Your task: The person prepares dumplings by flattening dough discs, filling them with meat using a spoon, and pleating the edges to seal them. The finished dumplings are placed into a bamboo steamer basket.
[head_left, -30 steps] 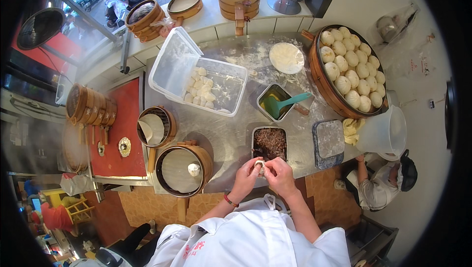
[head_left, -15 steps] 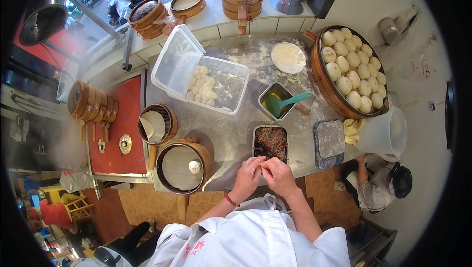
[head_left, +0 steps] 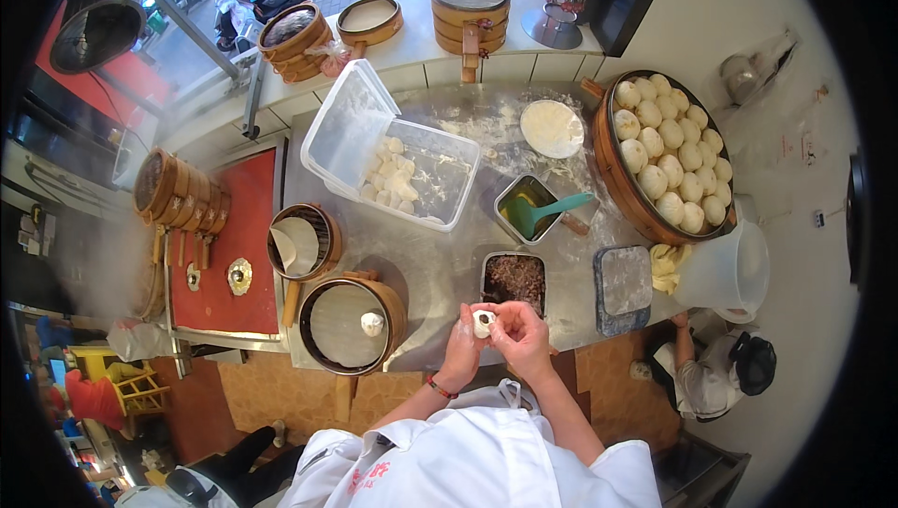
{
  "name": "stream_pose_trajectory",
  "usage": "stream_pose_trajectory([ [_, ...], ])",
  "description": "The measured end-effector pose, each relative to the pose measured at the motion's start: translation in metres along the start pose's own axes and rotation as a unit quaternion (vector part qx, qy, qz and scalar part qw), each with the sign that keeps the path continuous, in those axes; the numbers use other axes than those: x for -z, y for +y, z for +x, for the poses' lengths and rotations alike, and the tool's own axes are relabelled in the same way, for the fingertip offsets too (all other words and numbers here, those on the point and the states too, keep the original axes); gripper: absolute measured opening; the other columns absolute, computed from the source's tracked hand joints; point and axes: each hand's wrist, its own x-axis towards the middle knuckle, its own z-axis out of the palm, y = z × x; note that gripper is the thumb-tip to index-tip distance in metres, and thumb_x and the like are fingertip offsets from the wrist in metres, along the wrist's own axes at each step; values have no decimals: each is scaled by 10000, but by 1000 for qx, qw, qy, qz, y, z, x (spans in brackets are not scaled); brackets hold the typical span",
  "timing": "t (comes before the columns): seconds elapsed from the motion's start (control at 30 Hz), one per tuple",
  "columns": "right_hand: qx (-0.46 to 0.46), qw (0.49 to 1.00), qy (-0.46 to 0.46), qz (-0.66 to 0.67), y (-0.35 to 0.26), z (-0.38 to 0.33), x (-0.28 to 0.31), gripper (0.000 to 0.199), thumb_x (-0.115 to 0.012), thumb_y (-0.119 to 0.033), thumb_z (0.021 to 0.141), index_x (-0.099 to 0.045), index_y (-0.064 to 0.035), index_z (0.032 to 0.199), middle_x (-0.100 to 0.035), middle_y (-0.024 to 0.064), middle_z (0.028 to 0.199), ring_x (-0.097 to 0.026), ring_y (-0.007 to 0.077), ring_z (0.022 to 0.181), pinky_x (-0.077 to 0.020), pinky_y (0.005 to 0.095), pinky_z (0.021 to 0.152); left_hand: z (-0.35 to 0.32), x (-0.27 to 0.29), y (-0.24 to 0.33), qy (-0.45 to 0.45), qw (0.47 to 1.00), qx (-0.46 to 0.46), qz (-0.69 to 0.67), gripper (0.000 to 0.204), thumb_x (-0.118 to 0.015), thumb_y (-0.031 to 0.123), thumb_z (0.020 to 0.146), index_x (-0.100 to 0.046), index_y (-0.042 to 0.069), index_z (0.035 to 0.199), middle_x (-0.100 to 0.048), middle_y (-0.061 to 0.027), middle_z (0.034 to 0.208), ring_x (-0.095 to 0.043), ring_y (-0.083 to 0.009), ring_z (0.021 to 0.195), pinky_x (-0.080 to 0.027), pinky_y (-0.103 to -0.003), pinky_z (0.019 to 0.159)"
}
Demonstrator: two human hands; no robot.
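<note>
Between my two hands, close to the table's front edge, is a small white filled bun [head_left: 483, 323] with a dark opening in its top. My left hand [head_left: 459, 351] cups it from the left. On the other side, my right hand [head_left: 522, 340] pinches its rim with thumb and fingers. Just beyond them a metal tin [head_left: 485, 286] holds dark, crumbly filling [head_left: 518, 279]. To the left, a round bamboo steamer [head_left: 398, 314] lined with pale cloth has a single white bun [head_left: 372, 325] lying in it.
A large steamer [head_left: 617, 179] full of buns stands at the right. Dough pieces [head_left: 393, 176] lie in a clear plastic box [head_left: 447, 213]. Nearby are an oil tin with a green spatula [head_left: 552, 208], a scale [head_left: 625, 288] and a plastic bucket [head_left: 734, 260]. A co-worker [head_left: 720, 368] crouches right.
My hands have turned and parted slightly, so the bun with its dark opening now shows between them. The whole view has shifted slightly, with the table sitting lower.
</note>
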Motion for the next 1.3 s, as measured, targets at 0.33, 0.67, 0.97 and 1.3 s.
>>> stream_pose_trajectory([
  [0.33,118,957,-48,-260,-29,1,-7,66,-705,5,813,-662,-15,861,-597,58,762,-561,140,593,-447,274,522,1,14,-2,43,990,-37,130,627,-297,597,1047,-611,65,938,-578,12,755,-521,-64,650,-406,-223,565],
  [0.67,200,919,-125,-317,-22,9,0,89,-695,2,809,-660,-20,888,-619,113,799,-615,239,655,-484,337,564,4,21,3,38,983,-7,179,672,-262,587,1062,-622,73,822,-539,7,683,-503,-83,597,-391,-245,533],
  [0.97,146,942,-95,-286,-22,11,3,120,-703,3,798,-655,-26,904,-610,80,769,-594,168,621,-468,283,551,-4,14,25,-16,990,-9,141,599,-289,556,1069,-602,48,1121,-547,10,723,-423,-56,542,-308,-209,469],
  [1.3,241,883,-188,-356,-25,13,-11,111,-713,-3,794,-663,-28,889,-613,118,787,-602,274,660,-479,360,582,-10,33,21,28,993,17,113,642,-306,608,1044,-616,75,863,-527,28,643,-436,-54,511,-300,-218,434],
])
